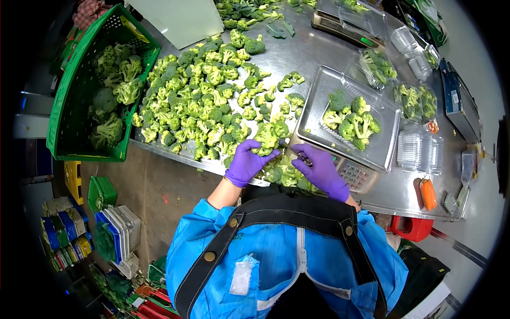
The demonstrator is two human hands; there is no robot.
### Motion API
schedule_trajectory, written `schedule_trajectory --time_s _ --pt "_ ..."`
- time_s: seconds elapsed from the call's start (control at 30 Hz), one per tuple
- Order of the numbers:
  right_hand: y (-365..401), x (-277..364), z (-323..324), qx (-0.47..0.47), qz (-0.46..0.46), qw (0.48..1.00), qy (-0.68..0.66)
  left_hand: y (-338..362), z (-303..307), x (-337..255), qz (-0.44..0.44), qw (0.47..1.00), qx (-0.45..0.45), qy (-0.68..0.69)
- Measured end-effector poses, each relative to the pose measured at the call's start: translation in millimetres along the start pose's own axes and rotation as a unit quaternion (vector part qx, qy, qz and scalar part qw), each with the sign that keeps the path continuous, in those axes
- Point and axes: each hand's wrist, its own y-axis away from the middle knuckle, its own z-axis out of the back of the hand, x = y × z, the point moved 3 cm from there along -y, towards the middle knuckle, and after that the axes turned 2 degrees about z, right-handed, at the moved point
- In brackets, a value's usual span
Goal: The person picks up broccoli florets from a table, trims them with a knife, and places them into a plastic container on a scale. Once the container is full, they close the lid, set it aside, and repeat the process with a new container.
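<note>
My left hand (248,164), in a purple glove, is closed on a piece of broccoli (271,135) at the table's front edge. Just to its right, my right hand (323,173), gloved the same way, has its fingers curled in towards that piece. Something small and dark seems to be at its fingertips, but I cannot make it out. More broccoli (287,173) lies below and between my hands. A wide spread of loose broccoli florets (202,90) covers the steel table on the left. Several florets (350,119) sit in a metal tray (390,133) on a scale (353,175).
A green crate (64,119) with large broccoli heads stands at the left. On the right are filled clear packs (378,68), a stack of clear plastic containers (419,150) and an orange object (427,194). A second scale (345,26) stands at the back.
</note>
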Motion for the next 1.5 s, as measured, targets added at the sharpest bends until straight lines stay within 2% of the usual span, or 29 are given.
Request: schedule_trajectory --time_s 0.1,0.23,0.27,0.37,0.43,0.53,0.6,0.63,0.7,0.73,0.83,0.9,0.97,1.03,1.07,1.13,1.17,1.23,1.27,1.3,1.37,1.4,1.43,1.5 --pt "-2 4 -9 0.021 0.002 0.999 0.029 -1 -2 2 0.000 0.989 -0.055 -0.135" --pt "-4 7 -12 0.018 0.019 0.999 0.047 0 -12 4 0.029 0.990 0.003 -0.142" --pt "-3 7 -12 0.018 0.020 0.998 0.048 2 -13 4 0.027 0.986 -0.023 -0.160" --pt "-3 2 -16 0.012 0.047 0.996 0.079 5 -11 4 0.041 0.981 -0.023 -0.186" --pt "-4 1 -18 -0.004 0.099 0.989 0.114 6 -18 4 0.050 0.984 -0.016 -0.173" --pt "-5 2 -20 0.016 0.051 0.992 0.117 11 -23 5 0.034 0.977 -0.051 -0.204" --pt "-6 5 -21 0.008 0.035 0.992 0.118 11 -23 1 -0.058 0.939 -0.031 -0.339" --pt "-6 5 -20 -0.001 0.019 0.993 0.120 12 -27 0 -0.058 0.939 -0.031 -0.339" --pt "-5 4 -22 -0.001 0.039 0.992 0.117 17 -34 -1 -0.021 0.941 -0.051 -0.333" --pt "-4 5 -23 -0.002 0.057 0.992 0.114 14 -21 -1 0.046 0.965 0.001 -0.260" --pt "-6 6 -24 0.037 0.062 0.990 0.121 10 -9 -5 0.096 0.964 0.005 -0.250" --pt "-5 5 -26 0.038 0.036 0.992 0.112 11 -16 -1 0.066 0.959 0.000 -0.274" --pt "-6 4 -25 0.038 0.013 0.994 0.103 13 -26 -1 -0.021 0.927 -0.054 -0.372" --pt "-5 4 -24 0.045 -0.006 0.995 0.091 13 -25 0 -0.016 0.940 -0.049 -0.338" --pt "-5 2 -24 0.043 -0.004 0.995 0.092 12 -21 0 0.021 0.955 -0.048 -0.291" --pt "-6 -4 -26 0.068 -0.035 0.997 -0.029 7 -11 1 0.069 0.974 -0.065 -0.207" --pt "-7 -4 -23 0.065 -0.032 0.997 -0.027 4 -8 3 0.068 0.985 -0.073 -0.141" --pt "-6 -8 -23 0.156 -0.137 0.970 -0.128 -2 -1 4 0.063 0.991 -0.069 -0.101" --pt "-4 -14 -21 0.161 -0.129 0.976 -0.064 -3 2 4 0.063 0.990 -0.065 -0.104" --pt "-2 -10 -18 0.154 -0.129 0.978 -0.063 -3 3 1 0.052 0.988 -0.075 -0.127" --pt "-3 8 0 -0.080 -0.019 0.995 -0.051 -3 -4 2 0.035 0.981 -0.094 -0.167" --pt "-7 11 6 -0.150 0.058 0.987 0.012 0 -13 5 0.049 0.976 -0.082 -0.194" --pt "-14 32 23 -0.109 0.040 0.990 0.075 2 -19 6 0.063 0.971 -0.069 -0.221" --pt "-14 28 28 -0.057 0.103 0.984 0.132 -2 -6 5 0.112 0.971 -0.020 -0.212"
